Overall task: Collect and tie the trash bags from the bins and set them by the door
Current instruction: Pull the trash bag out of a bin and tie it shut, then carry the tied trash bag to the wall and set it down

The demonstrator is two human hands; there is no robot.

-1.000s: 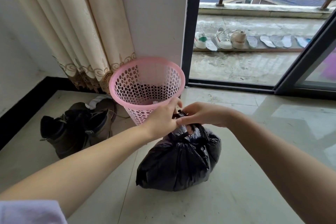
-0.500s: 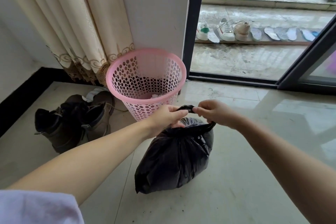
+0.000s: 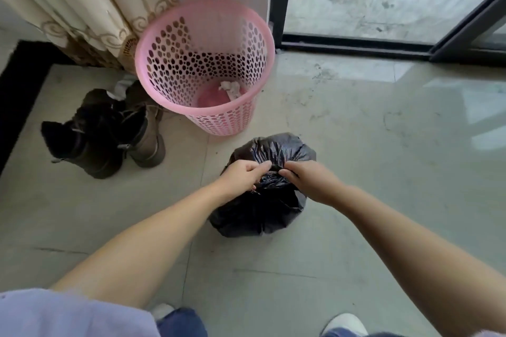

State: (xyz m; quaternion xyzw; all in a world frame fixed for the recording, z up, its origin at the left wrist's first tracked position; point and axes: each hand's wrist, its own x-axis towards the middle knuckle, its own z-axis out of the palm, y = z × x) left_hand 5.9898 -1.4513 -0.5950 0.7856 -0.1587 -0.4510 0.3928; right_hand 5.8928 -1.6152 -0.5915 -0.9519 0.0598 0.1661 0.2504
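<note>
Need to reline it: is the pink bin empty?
Not quite. The pink bin stands upright, unlined, with a crumpled white scrap on its bottom.

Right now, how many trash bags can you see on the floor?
1: a black trash bag sits in front of the pink bin, gripped at its neck by both hands. Others may be out of view.

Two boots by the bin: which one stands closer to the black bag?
The tan boot, the right one of the pair. The darker boot stands beyond it, farther from the bag that both hands grip.
</note>
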